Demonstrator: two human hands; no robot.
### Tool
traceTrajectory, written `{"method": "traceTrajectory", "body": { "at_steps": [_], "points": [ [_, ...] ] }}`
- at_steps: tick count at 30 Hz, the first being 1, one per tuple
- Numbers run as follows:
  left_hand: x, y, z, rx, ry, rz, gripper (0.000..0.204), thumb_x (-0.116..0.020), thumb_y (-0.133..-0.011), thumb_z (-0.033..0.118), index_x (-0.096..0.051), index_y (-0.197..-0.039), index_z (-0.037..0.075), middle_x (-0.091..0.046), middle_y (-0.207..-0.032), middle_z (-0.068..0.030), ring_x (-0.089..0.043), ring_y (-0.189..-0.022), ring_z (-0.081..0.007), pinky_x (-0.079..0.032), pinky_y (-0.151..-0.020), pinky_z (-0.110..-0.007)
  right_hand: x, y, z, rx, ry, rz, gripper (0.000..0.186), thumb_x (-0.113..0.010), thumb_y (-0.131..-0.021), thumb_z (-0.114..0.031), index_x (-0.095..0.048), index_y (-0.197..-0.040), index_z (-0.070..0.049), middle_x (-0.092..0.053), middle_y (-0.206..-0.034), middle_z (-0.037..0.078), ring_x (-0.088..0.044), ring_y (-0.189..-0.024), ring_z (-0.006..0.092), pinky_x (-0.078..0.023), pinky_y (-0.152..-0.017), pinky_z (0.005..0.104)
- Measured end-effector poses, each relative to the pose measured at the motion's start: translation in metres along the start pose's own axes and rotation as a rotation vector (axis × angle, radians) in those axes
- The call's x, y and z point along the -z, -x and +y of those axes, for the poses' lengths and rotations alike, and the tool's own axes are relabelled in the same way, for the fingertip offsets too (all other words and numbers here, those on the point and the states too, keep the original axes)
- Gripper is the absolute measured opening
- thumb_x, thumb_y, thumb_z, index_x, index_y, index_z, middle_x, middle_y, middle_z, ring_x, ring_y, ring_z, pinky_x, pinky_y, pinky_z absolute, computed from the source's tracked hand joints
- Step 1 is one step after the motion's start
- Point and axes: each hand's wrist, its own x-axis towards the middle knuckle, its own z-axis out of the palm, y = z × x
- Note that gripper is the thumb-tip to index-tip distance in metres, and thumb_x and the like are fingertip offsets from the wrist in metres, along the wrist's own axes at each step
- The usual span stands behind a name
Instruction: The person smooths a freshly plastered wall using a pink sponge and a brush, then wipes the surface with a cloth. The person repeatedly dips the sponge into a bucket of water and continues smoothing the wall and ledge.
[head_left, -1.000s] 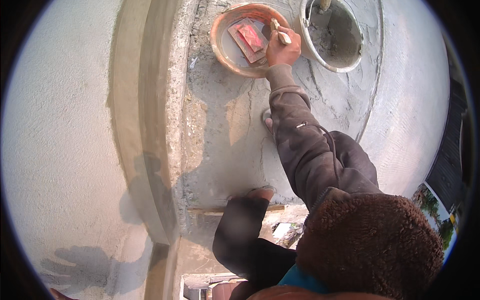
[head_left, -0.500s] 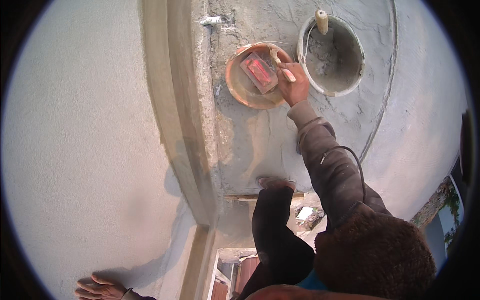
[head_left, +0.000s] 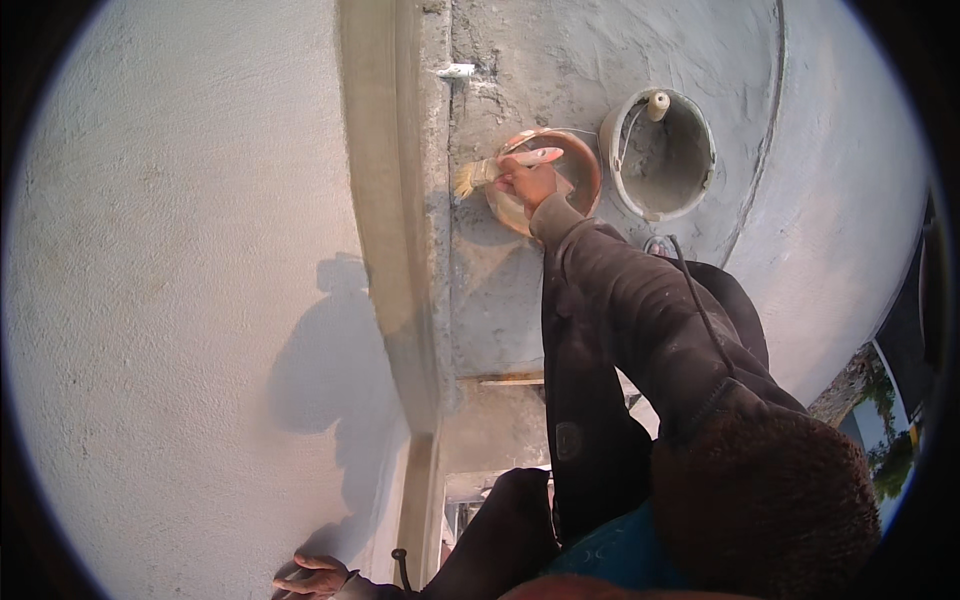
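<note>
My right hand [head_left: 528, 186] grips a wide paintbrush [head_left: 488, 172]. Its pale, splayed bristles point left, past the rim of an orange-brown basin [head_left: 592, 172]. The hand and sleeve cover much of the basin, so most of what lies in it is hidden. Down at the lower left, my left hand [head_left: 312, 577] rests on the pale plastered wall [head_left: 180, 300] with its fingers stretched out, holding nothing.
Right of the basin stands a grey mortar-smeared bucket [head_left: 712, 165] with a tool's pale rounded handle [head_left: 658, 105] sticking up. A short white pipe [head_left: 457, 71] juts near a grey-brown band [head_left: 385, 200] along the wall. Below the cement ledge [head_left: 500, 310] is an opening.
The paintbrush has come up from inside the basin and swung left over its rim. My left hand has shifted right along the wall. The view and my legs have moved.
</note>
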Motion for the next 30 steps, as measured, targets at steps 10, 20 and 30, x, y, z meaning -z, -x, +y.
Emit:
{"method": "traceTrajectory", "body": {
  "at_steps": [10, 20, 30],
  "points": [
    [0.025, 0.013, 0.009, 0.133, 0.031, -0.083, 0.064, -0.053, -0.103, 0.046, -0.043, -0.149, 0.002, -0.031, -0.158, -0.0305, -0.029, -0.146, -0.0492, -0.025, -0.116, -0.068, -0.118, -0.119, 0.008, -0.267, 0.272, 0.005, 0.029, -0.076, -0.086, -0.018, -0.071, -0.097, 0.009, -0.075, -0.088, 0.016, -0.074, -0.069, 0.0229, -0.063, -0.062, 0.0318],
    [0.114, -0.317, 0.047, 0.424, 0.051, -0.076, 0.058, -0.048, -0.109, 0.041, -0.037, -0.144, -0.003, -0.03, -0.153, -0.0279, -0.029, -0.142, -0.0442, -0.022, -0.116, -0.064, -0.215, -0.316, -0.4, 0.08, -0.13, -0.096, 0.027, -0.07, -0.095, -0.009, -0.059, -0.115, 0.006, -0.065, -0.107, 0.019, -0.07, -0.086, 0.026, -0.065, -0.068, 0.0311],
    [0.077, -0.68, 0.0, -0.227, -0.046, 0.037, 0.063, -0.037, -0.112, 0.04, -0.025, -0.157, -0.002, -0.017, -0.165, -0.025, -0.013, -0.154, -0.0456, -0.015, -0.122, -0.068, -0.191, -0.25, -0.261, -0.598, -0.8, 0.197, 0.026, -0.066, -0.099, -0.023, -0.06, -0.12, -0.008, -0.065, -0.111, 0.011, -0.064, -0.101, 0.0253, -0.056, -0.092, 0.0429]
  ]
}}
